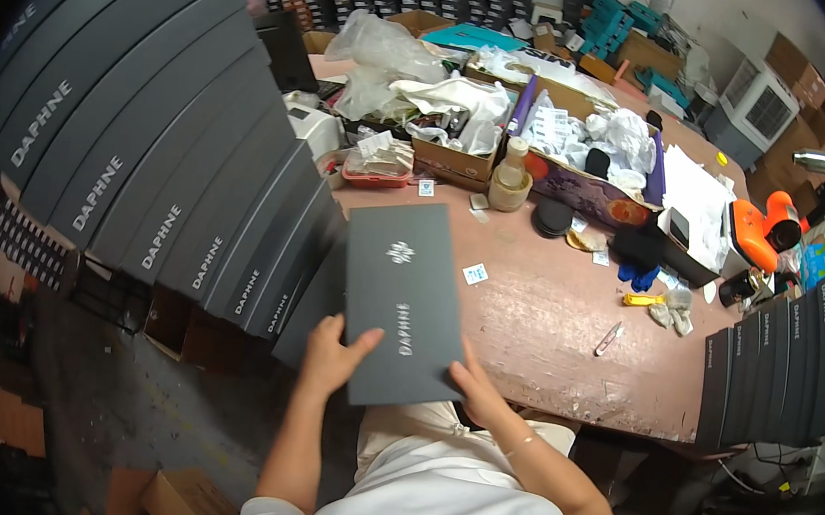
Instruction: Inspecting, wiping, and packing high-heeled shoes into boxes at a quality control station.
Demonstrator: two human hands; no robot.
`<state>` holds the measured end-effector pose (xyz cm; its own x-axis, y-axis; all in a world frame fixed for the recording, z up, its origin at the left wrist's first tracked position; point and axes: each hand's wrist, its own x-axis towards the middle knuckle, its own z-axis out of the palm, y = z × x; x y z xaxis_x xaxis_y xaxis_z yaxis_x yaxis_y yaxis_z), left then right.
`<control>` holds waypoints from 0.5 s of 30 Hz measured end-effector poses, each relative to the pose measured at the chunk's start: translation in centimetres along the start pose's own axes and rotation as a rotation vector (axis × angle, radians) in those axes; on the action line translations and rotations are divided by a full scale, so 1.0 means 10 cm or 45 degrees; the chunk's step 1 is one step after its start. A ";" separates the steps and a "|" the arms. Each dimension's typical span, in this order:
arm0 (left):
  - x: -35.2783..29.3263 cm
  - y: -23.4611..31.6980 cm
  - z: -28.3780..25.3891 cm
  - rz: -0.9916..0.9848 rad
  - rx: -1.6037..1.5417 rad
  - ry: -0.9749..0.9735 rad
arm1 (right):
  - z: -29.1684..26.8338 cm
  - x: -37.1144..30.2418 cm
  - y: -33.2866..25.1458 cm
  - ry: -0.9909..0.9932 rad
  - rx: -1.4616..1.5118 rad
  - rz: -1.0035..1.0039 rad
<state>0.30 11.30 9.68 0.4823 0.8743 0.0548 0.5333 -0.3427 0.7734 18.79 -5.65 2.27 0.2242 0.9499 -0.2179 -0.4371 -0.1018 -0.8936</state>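
A dark grey shoebox [403, 297] with silver print on its lid is held between my two hands above the table's near edge. My left hand [334, 358] grips its lower left side, the thumb lying on the lid. On the lower right side, my right hand [477, 387] closes round the edge, its fingers mostly hidden beneath. The lid looks closed. Close on the left rises a tall stack of like grey shoeboxes [174, 132], leaning in the view. Part of another grey box [311, 312] shows behind my left hand.
A second shoebox stack [789, 357] stands at the right. On the worn table [542, 362] are thread snips [609, 339], a yellow-handled brush [643, 301], a glue jar [511, 182] and a black round lid [551, 218]. Behind are a carton [458, 162] and a purple box [581, 180] of crumpled paper.
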 end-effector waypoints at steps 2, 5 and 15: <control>-0.09 0.11 0.36 0.042 -0.226 -0.143 | -0.33 -0.36 -0.02 0.155 -0.033 0.038; -0.21 0.06 1.35 0.195 -0.375 -0.421 | -0.87 -0.73 -0.19 0.595 -0.418 0.126; 0.01 0.74 1.93 -0.800 -1.590 -1.038 | -1.65 -1.24 -0.77 0.693 0.117 0.337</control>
<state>17.66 2.22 3.21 0.8561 0.2163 -0.4694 0.1068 0.8145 0.5702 33.75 -21.55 5.35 0.5001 0.6061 -0.6184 -0.6064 -0.2647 -0.7498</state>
